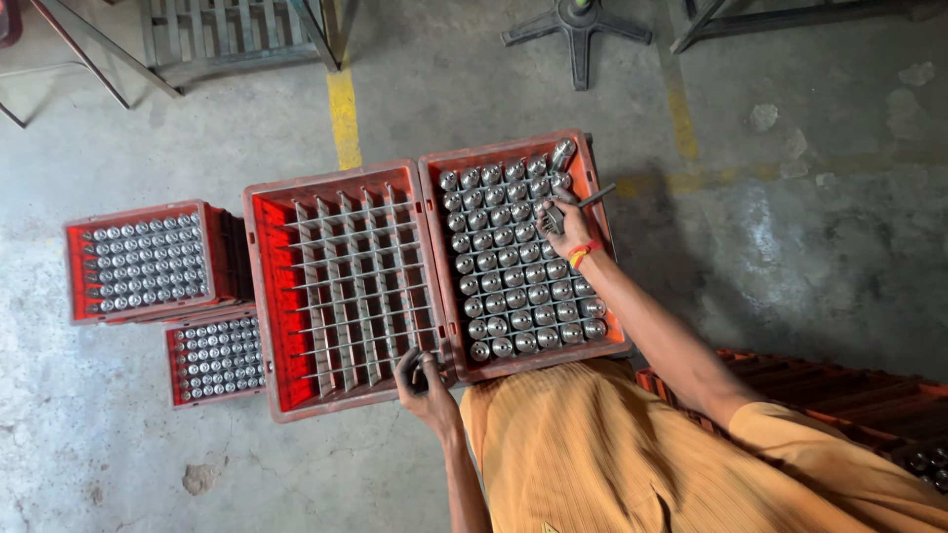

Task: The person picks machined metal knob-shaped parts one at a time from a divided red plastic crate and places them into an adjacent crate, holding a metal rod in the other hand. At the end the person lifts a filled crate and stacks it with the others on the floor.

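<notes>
The left hand (423, 375) clamped its fingers on the empty divided crate's (346, 286) near rim, steadying it, while the right hand (565, 229) gripped a metal cylinder (553, 214) over the full crate (518, 257).

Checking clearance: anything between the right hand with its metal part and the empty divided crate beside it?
Only the two crates' adjoining rims lie between. The right hand holds a metal part over the full crate; the empty crate has open cells. The left hand grips its near edge.

Right hand (571, 233) grips metal part (553, 215); left hand (420, 380) on empty crate (265, 296)
</notes>
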